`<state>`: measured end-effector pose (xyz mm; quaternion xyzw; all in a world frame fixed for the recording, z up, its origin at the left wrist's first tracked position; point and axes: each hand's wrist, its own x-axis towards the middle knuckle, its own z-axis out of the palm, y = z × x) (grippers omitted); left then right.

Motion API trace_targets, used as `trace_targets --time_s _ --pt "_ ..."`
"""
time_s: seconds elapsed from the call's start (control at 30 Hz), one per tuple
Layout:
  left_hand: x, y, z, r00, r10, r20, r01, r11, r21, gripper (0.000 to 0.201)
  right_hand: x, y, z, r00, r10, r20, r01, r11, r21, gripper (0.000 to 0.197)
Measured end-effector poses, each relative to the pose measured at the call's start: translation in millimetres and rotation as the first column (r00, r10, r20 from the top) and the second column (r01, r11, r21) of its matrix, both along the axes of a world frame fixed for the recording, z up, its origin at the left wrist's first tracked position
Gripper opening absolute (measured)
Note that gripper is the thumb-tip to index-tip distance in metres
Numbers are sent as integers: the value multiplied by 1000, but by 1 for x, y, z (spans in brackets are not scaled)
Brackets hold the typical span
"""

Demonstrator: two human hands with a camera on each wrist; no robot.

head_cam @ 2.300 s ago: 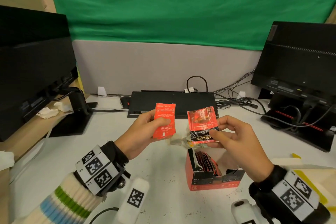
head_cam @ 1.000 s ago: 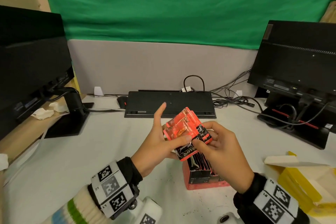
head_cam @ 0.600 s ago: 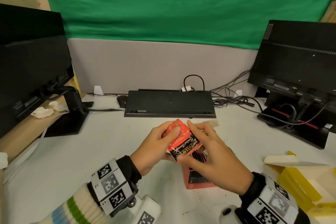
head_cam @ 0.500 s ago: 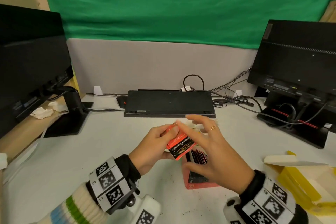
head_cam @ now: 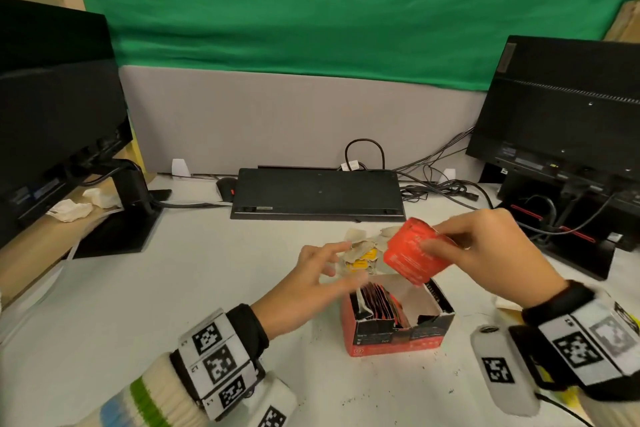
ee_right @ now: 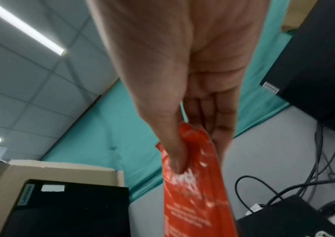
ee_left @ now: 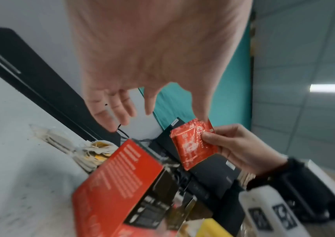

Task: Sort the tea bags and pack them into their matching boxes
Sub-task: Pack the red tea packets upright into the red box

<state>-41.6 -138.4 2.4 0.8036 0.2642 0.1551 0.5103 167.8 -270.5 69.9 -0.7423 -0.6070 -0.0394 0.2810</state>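
Pinched between thumb and fingers of the right hand (head_cam: 491,253): a small stack of flat red foil tea sachets (head_cam: 414,258), right of centre in the head view. Held tilted, long axis slanting down-left, lower corner just above the far rim of the open red-and-black cardboard box (head_cam: 394,340). Box directly below and slightly left of the grip, already part-filled with upright red sachets on its left side, free space on the right. Left hand (head_cam: 311,288) empty, fingers spread, just left of the box, nearer the pile of pale paper tea bags with yellow tags (head_cam: 362,253) behind it.
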Motion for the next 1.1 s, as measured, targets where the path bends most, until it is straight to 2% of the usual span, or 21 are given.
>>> trace_targets --time_s 0.07,0.13,0.3,0.43,0.53,0.67,0.73,0.83,0.9,0.97,1.03,1.1 --pt "2 -2 -13 992 -96 -86 104 990 99 84 2 -1 -1 998 -50 33 55 986 -157 12" --pt "4 -5 -22 979 -145 -144 166 976 144 92 -2 2 -7 994 -60 87 80 964 -252 16" --pt "9 -14 -37 988 -112 -102 130 973 189 70 -14 12 -30 953 -141 267 243 883 -401 18" --pt "11 -19 -40 991 -102 -91 119 970 213 67 -33 18 -46 900 -159 405 344 830 -438 23" --pt "10 -21 -37 989 -93 -115 117 967 226 69 -41 23 -63 938 -138 318 290 813 -504 23" --pt "9 -18 -34 985 -98 -142 127 968 217 70 -19 22 -62 988 -146 46 149 846 -511 43" --pt "9 -18 -33 984 -99 -147 129 969 212 70 -13 22 -61 992 -125 -6 106 867 -487 48" --pt "9 -18 -33 982 -104 -155 136 968 211 72 -8 24 -63 992 -125 24 125 914 -386 38" --pt "8 -15 -31 980 -121 -156 150 970 192 76 -1 26 -62 983 -176 47 182 947 -266 25" --pt "5 -9 -27 975 -144 -167 171 972 161 83 10 25 -60 969 -247 2 243 952 -185 19" --pt "2 -2 -22 968 -159 -192 188 971 145 92 20 22 -62 947 -320 -36 299 915 -273 30" --pt "-2 4 -18 957 -179 -227 212 968 134 99 24 22 -68 933 -341 -117 247 841 -482 49"
